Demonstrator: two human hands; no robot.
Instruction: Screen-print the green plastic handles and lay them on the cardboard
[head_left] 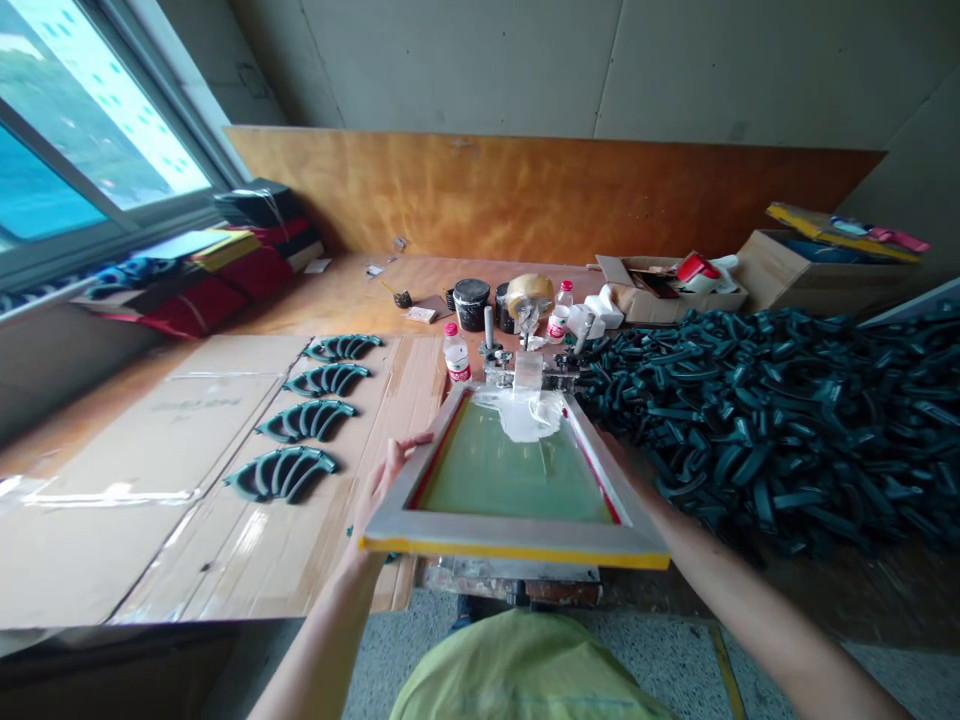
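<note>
A screen-printing frame (pixel 525 530) stands tilted before me, its grey border edged in yellow at the front. White paste or film lies at the far end of its green mesh (pixel 510 485). My left hand (pixel 384 482) is at the frame's left side, with partly stretched fingers running to its edge; their tips are hidden, so I cannot tell whether they grip. On the right, my forearm (pixel 724 565) leads behind the frame, which hides most of that hand. A metal clamp (pixel 529 370) stands at the frame's far end. Several dark green curved, ribbed plastic parts (pixel 283 475) lie in a column on cardboard, left of my hand.
A large heap of dark green plastic parts (pixel 780 420) covers the right side. Behind the frame are a bottle (pixel 456 355), a black tub (pixel 472 305) and a tape roll (pixel 529 292). Cartons (pixel 810 275) stand at back right. Flattened cardboard (pixel 150 430) spreads leftward.
</note>
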